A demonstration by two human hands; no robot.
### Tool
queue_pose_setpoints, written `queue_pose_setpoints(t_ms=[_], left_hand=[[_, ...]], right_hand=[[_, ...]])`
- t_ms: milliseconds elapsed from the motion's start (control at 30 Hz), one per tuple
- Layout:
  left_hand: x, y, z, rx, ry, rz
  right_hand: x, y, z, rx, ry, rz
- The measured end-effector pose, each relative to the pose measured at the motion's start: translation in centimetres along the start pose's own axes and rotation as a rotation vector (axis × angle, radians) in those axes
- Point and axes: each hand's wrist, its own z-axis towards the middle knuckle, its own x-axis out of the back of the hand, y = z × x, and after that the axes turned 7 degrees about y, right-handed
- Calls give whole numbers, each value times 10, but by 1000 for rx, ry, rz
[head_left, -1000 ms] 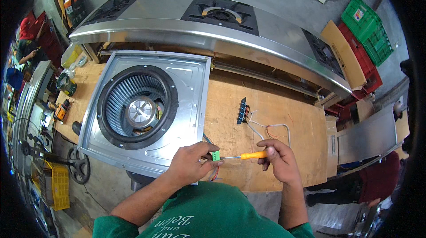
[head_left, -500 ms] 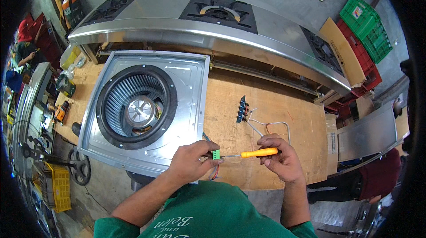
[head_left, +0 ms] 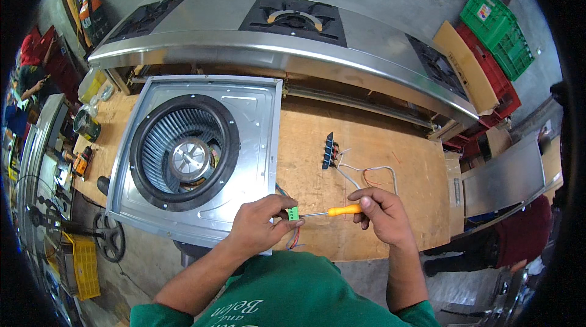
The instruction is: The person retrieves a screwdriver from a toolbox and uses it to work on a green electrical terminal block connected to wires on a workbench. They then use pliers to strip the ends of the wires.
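Note:
Between thumb and fingers, my left hand [head_left: 261, 222] pinches a small green terminal block [head_left: 293, 213]. Coloured wires [head_left: 295, 239] hang just below it. My right hand [head_left: 386, 214] is closed on the yellow handle of a screwdriver [head_left: 343, 210], whose metal shaft points left and meets the block's right side. Left of my hands lies a square metal fan housing [head_left: 259, 144] with a round black-rimmed blower wheel [head_left: 189, 159]. Beyond my right hand, a dark blue terminal strip [head_left: 328, 151] rests on the wooden tabletop with white and orange wires [head_left: 381, 168] attached.
A long stainless stove [head_left: 213, 37] with black burners runs along the far side of the wooden table [head_left: 421, 193]. An orange cordless drill [head_left: 82, 161] and a dark bucket [head_left: 86, 125] sit at the left. Green crates [head_left: 497, 31] are stacked far right. Two other people are partly visible at the sides.
My right fingers have shifted along the screwdriver, with the thumb now on the handle's end. The tip stays at the terminal block. The whole view has shifted slightly.

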Motion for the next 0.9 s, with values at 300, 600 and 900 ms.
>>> queue_pose_setpoints(t_ms=[300, 600, 900], left_hand=[[-2, -2, -1, -5, 65, -77], [0, -1, 0, 15, 50, -89], [2, -2, 1, -81, 44, -38]], right_hand=[[-2, 2, 0, 390, 37, 4], [-7, -1, -1, 440, 37, -12], [-3, -3, -5, 109, 7, -73]])
